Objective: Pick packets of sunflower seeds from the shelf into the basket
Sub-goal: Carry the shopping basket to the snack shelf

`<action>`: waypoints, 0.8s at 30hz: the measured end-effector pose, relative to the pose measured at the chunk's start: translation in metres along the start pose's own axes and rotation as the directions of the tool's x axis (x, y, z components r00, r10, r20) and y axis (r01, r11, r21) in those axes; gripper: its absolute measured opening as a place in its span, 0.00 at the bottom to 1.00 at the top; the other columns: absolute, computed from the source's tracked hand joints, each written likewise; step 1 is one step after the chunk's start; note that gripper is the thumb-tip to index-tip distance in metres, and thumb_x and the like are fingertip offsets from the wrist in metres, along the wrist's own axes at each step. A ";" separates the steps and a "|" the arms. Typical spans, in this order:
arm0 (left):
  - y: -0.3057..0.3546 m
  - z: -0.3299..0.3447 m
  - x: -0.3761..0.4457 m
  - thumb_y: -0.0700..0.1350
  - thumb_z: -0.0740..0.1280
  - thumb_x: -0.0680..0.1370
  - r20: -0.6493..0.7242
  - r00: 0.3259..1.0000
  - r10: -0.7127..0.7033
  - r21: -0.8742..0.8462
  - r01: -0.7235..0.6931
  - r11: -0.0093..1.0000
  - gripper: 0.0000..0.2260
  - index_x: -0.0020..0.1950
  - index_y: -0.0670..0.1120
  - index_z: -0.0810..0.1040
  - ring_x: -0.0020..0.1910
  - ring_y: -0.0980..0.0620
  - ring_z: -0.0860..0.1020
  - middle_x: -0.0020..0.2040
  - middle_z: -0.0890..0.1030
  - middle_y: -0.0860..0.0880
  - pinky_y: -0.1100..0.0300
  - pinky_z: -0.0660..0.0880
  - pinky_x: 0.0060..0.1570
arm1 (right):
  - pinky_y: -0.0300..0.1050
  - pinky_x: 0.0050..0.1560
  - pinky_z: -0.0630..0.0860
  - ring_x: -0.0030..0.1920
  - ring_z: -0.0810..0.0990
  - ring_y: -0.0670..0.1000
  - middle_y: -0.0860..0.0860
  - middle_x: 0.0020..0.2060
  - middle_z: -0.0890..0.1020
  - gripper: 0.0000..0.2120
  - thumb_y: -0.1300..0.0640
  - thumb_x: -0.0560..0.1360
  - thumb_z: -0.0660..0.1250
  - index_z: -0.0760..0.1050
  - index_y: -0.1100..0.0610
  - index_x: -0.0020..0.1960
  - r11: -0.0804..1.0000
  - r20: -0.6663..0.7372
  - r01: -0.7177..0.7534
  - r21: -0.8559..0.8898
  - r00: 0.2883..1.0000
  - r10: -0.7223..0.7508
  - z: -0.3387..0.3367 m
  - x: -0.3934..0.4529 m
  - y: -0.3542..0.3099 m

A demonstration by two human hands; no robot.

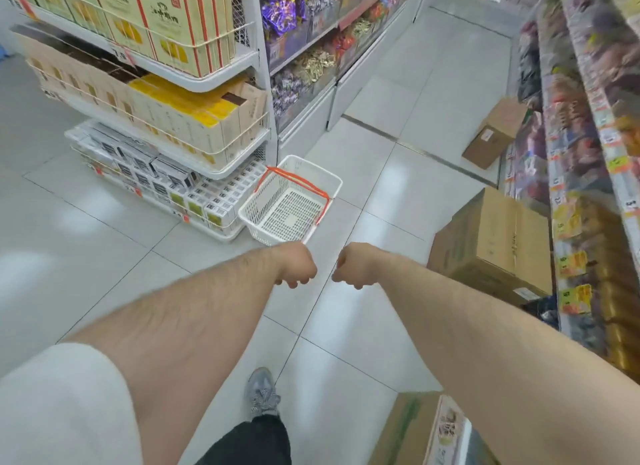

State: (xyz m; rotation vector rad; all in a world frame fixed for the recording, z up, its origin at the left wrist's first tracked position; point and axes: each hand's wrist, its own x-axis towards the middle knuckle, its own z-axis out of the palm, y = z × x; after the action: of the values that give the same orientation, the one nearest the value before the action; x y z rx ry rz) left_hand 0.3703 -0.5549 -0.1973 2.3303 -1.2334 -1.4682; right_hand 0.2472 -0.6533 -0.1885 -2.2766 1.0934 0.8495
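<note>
**Fists empty, basket waiting on the aisle floor**

A shop aisle with pale glossy floor tiles (346, 312) runs between stocked racks. Both arms reach forward and down, side by side. The left hand (294, 267) and right hand (353, 268) are each clenched into a fist, knuckles nearly meeting, and neither holds anything.

Just beyond them, slightly left, the basket (291, 201) sits on the floor, white with orange handles folded down, nothing in it; its long axis runs away from the hands and toward the right.

The shelf (588, 173) of bright packets lies along the right side, so the right hand looks nearer to it. Motion blur hides which packets there are sunflower seeds. No packet is picked yet.

Cardboard boxes (498, 242) stand on the floor below that shelf.
</note>
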 end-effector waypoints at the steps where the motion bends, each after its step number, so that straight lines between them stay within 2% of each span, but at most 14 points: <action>1: 0.000 -0.017 0.021 0.40 0.61 0.77 -0.021 1.000 -0.012 -0.039 0.011 0.999 0.12 0.56 0.40 0.80 0.46 0.48 0.82 0.54 0.84 0.46 0.58 0.72 0.40 | 0.45 0.44 0.76 0.40 0.80 0.54 0.55 0.39 0.82 0.13 0.53 0.77 0.64 0.79 0.62 0.49 1.000 -0.012 0.003 0.010 1.000 -0.003 -0.014 0.025 -0.002; 3: -0.001 -0.047 0.059 0.39 0.61 0.77 -0.056 0.997 -0.049 -0.137 0.041 0.990 0.12 0.56 0.38 0.80 0.43 0.47 0.79 0.55 0.83 0.42 0.58 0.71 0.39 | 0.45 0.46 0.77 0.46 0.82 0.55 0.55 0.43 0.83 0.13 0.53 0.77 0.64 0.80 0.62 0.52 1.000 -0.040 0.017 0.018 0.999 -0.017 -0.039 0.069 -0.005; 5: -0.004 -0.072 0.096 0.38 0.60 0.78 -0.073 0.994 -0.082 -0.220 0.064 0.973 0.11 0.55 0.36 0.79 0.42 0.47 0.78 0.53 0.83 0.40 0.57 0.70 0.38 | 0.43 0.46 0.75 0.51 0.80 0.54 0.54 0.50 0.83 0.12 0.53 0.77 0.64 0.79 0.60 0.54 0.999 -0.053 0.047 0.001 0.998 -0.047 -0.062 0.112 -0.009; 8: -0.008 -0.103 0.155 0.37 0.60 0.80 -0.062 0.992 -0.110 -0.277 0.089 0.957 0.06 0.47 0.42 0.77 0.38 0.48 0.76 0.43 0.79 0.44 0.59 0.70 0.36 | 0.41 0.47 0.70 0.54 0.78 0.54 0.54 0.56 0.81 0.11 0.54 0.78 0.63 0.78 0.57 0.57 0.996 -0.065 0.084 0.004 0.994 -0.084 -0.093 0.185 -0.010; 11: -0.013 -0.128 0.225 0.39 0.62 0.81 -0.072 0.983 -0.171 -0.383 0.131 0.914 0.07 0.46 0.44 0.77 0.33 0.53 0.75 0.37 0.77 0.49 0.61 0.73 0.35 | 0.43 0.51 0.74 0.58 0.79 0.57 0.55 0.56 0.82 0.13 0.55 0.77 0.62 0.79 0.59 0.57 0.995 -0.099 0.094 0.032 0.991 -0.091 -0.114 0.274 -0.006; 14: -0.022 -0.147 0.307 0.40 0.62 0.81 -0.068 0.972 -0.225 -0.438 0.174 0.882 0.07 0.45 0.43 0.77 0.34 0.53 0.75 0.39 0.78 0.47 0.62 0.73 0.36 | 0.42 0.50 0.73 0.58 0.79 0.58 0.56 0.55 0.83 0.14 0.55 0.76 0.62 0.80 0.60 0.57 0.992 -0.090 0.122 0.027 0.989 -0.119 -0.120 0.379 -0.006; 16: -0.031 -0.158 0.366 0.40 0.62 0.81 -0.065 0.961 -0.270 -0.472 0.208 0.856 0.08 0.43 0.43 0.76 0.37 0.50 0.77 0.40 0.79 0.46 0.61 0.74 0.37 | 0.42 0.51 0.75 0.58 0.80 0.58 0.55 0.55 0.83 0.18 0.51 0.73 0.61 0.81 0.58 0.57 0.989 -0.083 0.146 0.019 0.986 -0.144 -0.118 0.455 -0.004; 18: -0.041 -0.165 0.423 0.40 0.61 0.81 -0.074 0.945 -0.320 -0.514 0.239 0.824 0.06 0.48 0.41 0.77 0.43 0.46 0.78 0.47 0.81 0.42 0.61 0.75 0.39 | 0.42 0.50 0.74 0.58 0.81 0.59 0.57 0.55 0.83 0.18 0.52 0.71 0.61 0.80 0.58 0.56 0.991 -0.067 0.132 0.019 0.989 -0.131 -0.115 0.522 0.000; 20: -0.050 -0.168 0.471 0.39 0.61 0.81 -0.057 0.932 -0.358 -0.547 0.271 0.792 0.07 0.51 0.40 0.78 0.49 0.45 0.79 0.53 0.81 0.39 0.63 0.73 0.39 | 0.47 0.53 0.75 0.60 0.79 0.61 0.59 0.58 0.81 0.18 0.54 0.73 0.64 0.77 0.60 0.59 0.995 -0.084 0.103 0.009 0.991 -0.102 -0.113 0.572 0.002; 22: -0.057 -0.166 0.511 0.37 0.62 0.79 -0.011 0.916 -0.402 -0.617 0.310 0.723 0.05 0.47 0.40 0.77 0.48 0.44 0.79 0.48 0.79 0.39 0.60 0.71 0.39 | 0.54 0.61 0.75 0.65 0.75 0.62 0.60 0.63 0.76 0.23 0.51 0.73 0.67 0.71 0.59 0.66 0.999 -0.137 0.051 -0.006 0.989 -0.052 -0.107 0.613 0.005; 24: -0.062 -0.161 0.545 0.37 0.63 0.77 0.048 0.878 -0.477 -0.763 0.340 0.549 0.04 0.44 0.42 0.77 0.41 0.46 0.79 0.43 0.78 0.43 0.58 0.71 0.39 | 0.57 0.66 0.71 0.68 0.71 0.62 0.60 0.66 0.71 0.32 0.46 0.72 0.70 0.64 0.58 0.70 1.000 -0.151 0.011 -0.012 0.988 -0.013 -0.097 0.652 0.005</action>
State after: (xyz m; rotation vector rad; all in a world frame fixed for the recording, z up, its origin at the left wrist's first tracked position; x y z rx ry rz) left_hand 0.6412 -0.9379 -0.5246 2.0905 0.0746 -1.4508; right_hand 0.5942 -1.0545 -0.5802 -2.3870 1.1415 0.6888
